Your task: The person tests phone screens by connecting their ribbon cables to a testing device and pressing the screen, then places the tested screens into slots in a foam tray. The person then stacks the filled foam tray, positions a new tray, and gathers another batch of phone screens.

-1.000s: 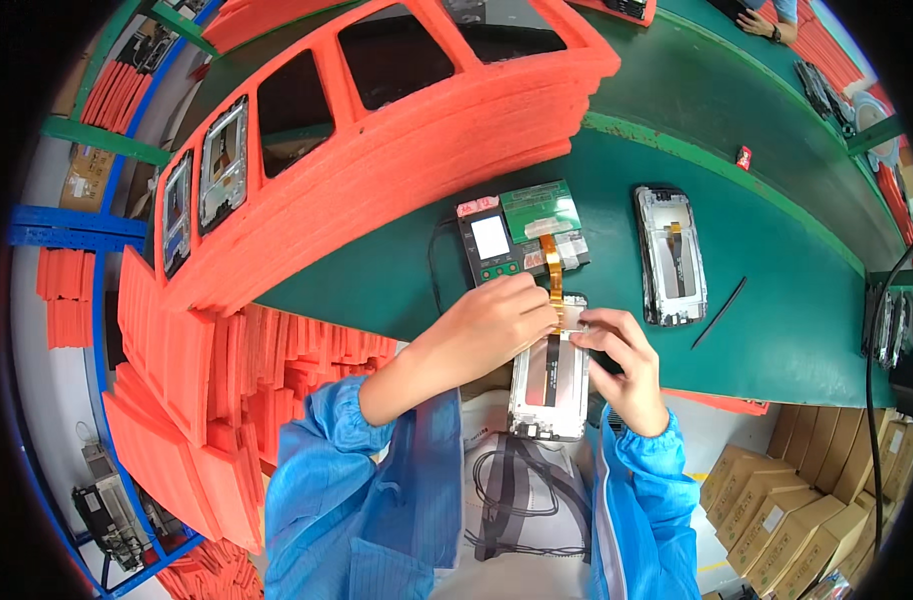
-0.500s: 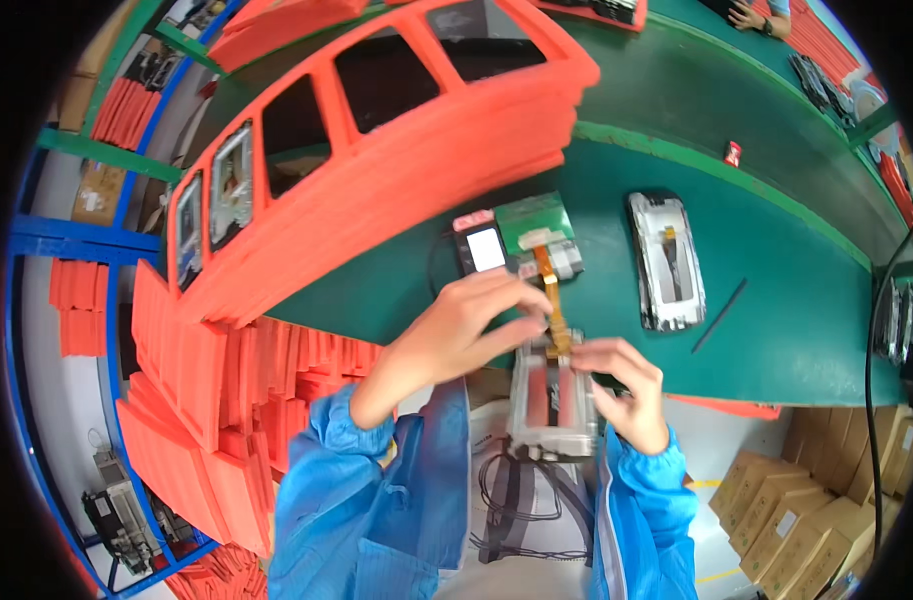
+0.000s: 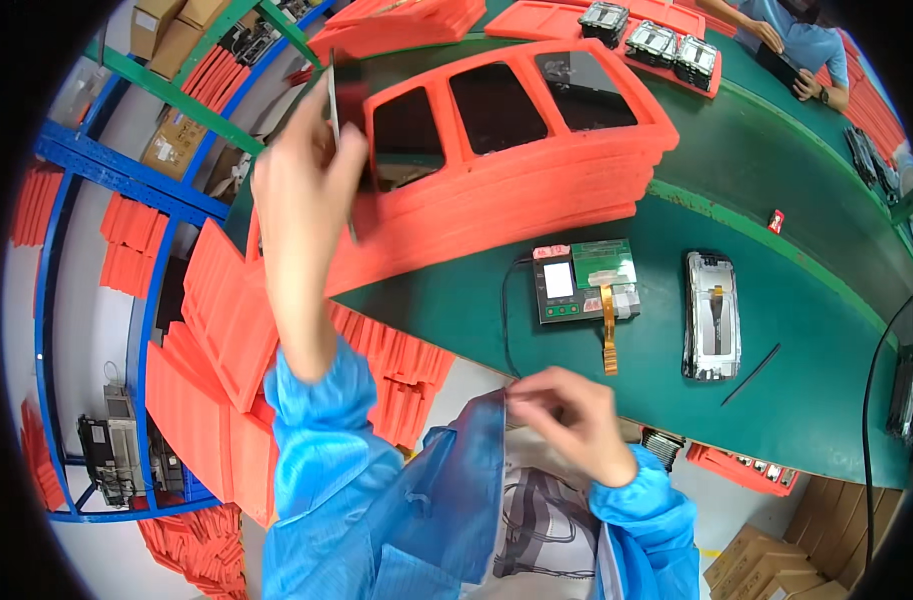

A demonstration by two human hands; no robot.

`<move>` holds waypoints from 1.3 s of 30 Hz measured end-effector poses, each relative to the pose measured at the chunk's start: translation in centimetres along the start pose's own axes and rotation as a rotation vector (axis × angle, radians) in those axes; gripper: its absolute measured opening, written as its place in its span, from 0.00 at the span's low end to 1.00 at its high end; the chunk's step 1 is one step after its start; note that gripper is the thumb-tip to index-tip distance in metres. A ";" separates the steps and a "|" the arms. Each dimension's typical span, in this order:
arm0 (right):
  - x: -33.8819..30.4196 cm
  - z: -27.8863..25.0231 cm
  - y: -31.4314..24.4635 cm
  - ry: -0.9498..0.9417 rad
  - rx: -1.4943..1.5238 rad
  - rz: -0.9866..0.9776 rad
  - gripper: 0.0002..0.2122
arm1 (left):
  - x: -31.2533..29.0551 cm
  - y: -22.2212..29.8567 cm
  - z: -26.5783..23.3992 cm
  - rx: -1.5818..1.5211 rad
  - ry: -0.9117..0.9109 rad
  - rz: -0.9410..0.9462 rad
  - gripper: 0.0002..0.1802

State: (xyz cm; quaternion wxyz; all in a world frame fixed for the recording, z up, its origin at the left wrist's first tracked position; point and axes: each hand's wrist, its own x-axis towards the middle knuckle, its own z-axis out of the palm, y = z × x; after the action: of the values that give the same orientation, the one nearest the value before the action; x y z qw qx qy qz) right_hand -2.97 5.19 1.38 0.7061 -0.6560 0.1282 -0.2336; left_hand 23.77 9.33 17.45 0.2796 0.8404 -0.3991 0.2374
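My left hand (image 3: pixel 302 190) is raised over the stacked red foam trays (image 3: pixel 497 190) and grips a flat display panel (image 3: pixel 335 100), seen nearly edge-on and blurred. Low in front of my body, my right hand (image 3: pixel 577 420) has thumb and fingers apart, its fingertips by the edge of my blue jacket. A black tester (image 3: pixel 557 285) with a lit white screen lies beyond that hand. Beside the screen is a green circuit board (image 3: pixel 607 262), from which an orange ribbon cable (image 3: pixel 610 335) extends with its near end loose. Dark panels lie in the top tray's slots.
A silver-and-black device frame (image 3: pixel 714 315) lies right of the tester, next to a thin dark rod (image 3: pixel 752 374). More red foam (image 3: pixel 227 330) is piled at left, by blue shelving (image 3: pixel 127 180). Another person's hands (image 3: pixel 787 60) hold a dark panel at far right.
The display panel has come off the orange ribbon cable and moved from my lap up and left in my left hand. My right hand has let go of it and shifted slightly left.
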 end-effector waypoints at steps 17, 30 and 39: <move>9.3 8.6 -1.5 -0.105 -0.209 -0.356 0.15 | 5.7 -3.8 11.7 0.187 -0.182 0.128 0.14; 2.2 -2.7 -1.2 0.170 -0.548 -0.159 0.06 | -13.2 3.9 11.2 -1.247 -0.557 -0.401 0.11; -1.2 -19.5 1.3 0.790 -1.147 0.218 0.11 | -19.1 5.3 10.8 -1.204 -1.175 -0.621 0.20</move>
State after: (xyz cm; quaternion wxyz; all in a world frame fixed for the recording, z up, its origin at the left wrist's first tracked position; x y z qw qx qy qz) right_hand -13.34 -11.06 -2.12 0.1686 -0.7744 0.5428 -0.2779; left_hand 10.55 9.68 -0.88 0.4752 0.6075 -0.2893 -0.5670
